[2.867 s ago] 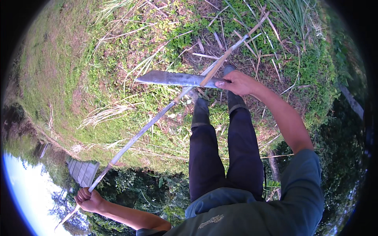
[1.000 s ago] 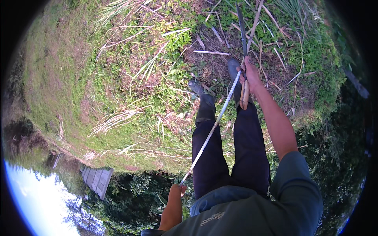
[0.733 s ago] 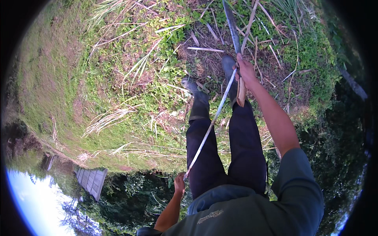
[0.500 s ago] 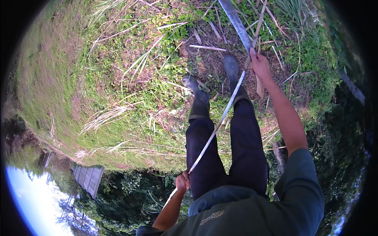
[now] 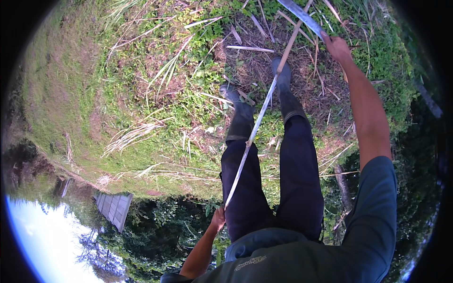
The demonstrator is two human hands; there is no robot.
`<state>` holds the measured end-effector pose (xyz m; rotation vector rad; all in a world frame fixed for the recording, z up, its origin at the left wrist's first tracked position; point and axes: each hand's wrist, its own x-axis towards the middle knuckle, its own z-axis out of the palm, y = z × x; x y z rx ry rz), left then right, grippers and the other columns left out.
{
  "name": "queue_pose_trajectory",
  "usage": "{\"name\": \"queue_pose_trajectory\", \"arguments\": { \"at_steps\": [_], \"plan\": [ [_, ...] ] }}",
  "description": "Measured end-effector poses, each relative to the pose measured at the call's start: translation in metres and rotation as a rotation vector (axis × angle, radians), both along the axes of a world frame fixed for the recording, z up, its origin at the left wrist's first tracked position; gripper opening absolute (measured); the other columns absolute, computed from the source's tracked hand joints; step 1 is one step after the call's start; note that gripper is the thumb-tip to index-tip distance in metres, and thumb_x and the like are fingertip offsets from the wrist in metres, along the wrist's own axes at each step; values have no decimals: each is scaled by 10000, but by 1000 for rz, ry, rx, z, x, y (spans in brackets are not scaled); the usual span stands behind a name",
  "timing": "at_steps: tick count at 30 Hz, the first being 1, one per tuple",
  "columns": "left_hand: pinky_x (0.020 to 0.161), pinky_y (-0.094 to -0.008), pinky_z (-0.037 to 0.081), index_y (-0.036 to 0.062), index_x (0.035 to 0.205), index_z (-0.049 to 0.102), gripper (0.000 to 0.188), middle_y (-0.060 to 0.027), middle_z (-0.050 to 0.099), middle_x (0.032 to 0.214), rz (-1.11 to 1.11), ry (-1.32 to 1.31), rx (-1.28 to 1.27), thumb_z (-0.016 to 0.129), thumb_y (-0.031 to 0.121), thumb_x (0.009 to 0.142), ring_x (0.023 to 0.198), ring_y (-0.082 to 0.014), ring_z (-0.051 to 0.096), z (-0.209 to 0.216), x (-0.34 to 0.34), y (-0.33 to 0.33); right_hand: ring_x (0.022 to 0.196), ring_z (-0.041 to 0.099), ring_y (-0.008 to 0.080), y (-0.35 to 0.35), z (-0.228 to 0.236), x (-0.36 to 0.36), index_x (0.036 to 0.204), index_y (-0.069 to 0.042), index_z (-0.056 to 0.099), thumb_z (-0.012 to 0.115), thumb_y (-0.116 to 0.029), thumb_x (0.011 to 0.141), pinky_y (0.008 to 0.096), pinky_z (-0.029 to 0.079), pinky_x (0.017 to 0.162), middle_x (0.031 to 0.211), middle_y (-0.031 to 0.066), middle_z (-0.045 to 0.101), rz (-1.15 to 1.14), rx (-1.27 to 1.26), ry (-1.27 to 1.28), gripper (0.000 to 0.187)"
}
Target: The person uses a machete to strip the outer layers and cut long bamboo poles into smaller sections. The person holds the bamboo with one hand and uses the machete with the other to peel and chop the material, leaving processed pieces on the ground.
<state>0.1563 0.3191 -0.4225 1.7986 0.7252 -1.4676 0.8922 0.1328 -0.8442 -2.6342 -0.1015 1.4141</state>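
Observation:
A long, pale stalk (image 5: 257,123) slants up from beside my left thigh, passing over my legs towards the right boot. My left hand (image 5: 218,219) is closed around its lower end. Farther up, a brownish, husk-like section (image 5: 291,40) continues past the boot to the top edge. My right hand (image 5: 337,48), at the upper right, grips a machete; the handle is mostly hidden by the fingers. The machete blade (image 5: 306,18) points up and left, crossing over or close by the far part of the stalk; whether they touch I cannot tell.
Cut stalks and dry strips (image 5: 134,137) lie scattered over the grass. I stand in dark rubber boots (image 5: 283,80) on a patch littered with dry pieces (image 5: 250,48). Dense bushes (image 5: 160,231) and a slatted grey roof-like structure (image 5: 113,210) appear at the lower left.
My right hand and the machete have moved up and right, away from the stalk's middle. The stalk has shifted, and its end no longer sticks out below my left hand.

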Motion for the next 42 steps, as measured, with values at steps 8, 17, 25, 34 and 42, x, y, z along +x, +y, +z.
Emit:
{"name": "queue_pose_trajectory", "arguments": {
  "at_steps": [8, 17, 25, 34, 42],
  "plan": [
    [470, -407, 371, 59, 839, 444, 236, -130, 482, 645, 678, 567, -86, 401, 268, 939, 530, -290, 480, -10, 15, 8, 732, 663, 345, 0, -5, -32, 1070, 62, 626, 300, -723, 892, 446, 521, 781, 788, 239, 651, 101, 89, 73, 868],
    [553, -436, 440, 43, 848, 491, 234, -171, 526, 745, -192, -291, 42, 485, 261, 934, 615, -326, 531, -10, 30, 3, 731, 665, 355, 9, 32, -105, 922, 48, 658, 393, -655, 910, 463, 514, 755, 763, 233, 633, 167, 201, 278, 751],
    [696, -537, 433, -17, 1011, 439, 240, -264, 536, 851, 61, 34, 93, 557, 101, 838, 817, -496, 534, -11, 12, -10, 591, 667, 267, -28, -33, -48, 1167, 78, 585, 317, -706, 895, 395, 541, 686, 865, 249, 660, -214, -5, 59, 872],
    [667, -535, 433, -13, 938, 428, 298, -248, 539, 812, 162, 19, 29, 633, 152, 798, 762, -478, 544, -6, 18, -5, 682, 651, 331, -3, -7, -45, 925, 67, 645, 345, -697, 900, 428, 533, 704, 750, 230, 639, 318, 142, 188, 820],
    [659, -550, 441, -16, 917, 516, 237, -230, 582, 716, 36, 108, 294, 524, 220, 897, 676, -472, 560, -7, -6, -1, 697, 624, 373, -8, 9, -105, 769, 57, 641, 425, -632, 913, 464, 489, 704, 689, 238, 605, 235, 254, 144, 737]
  ]
}}
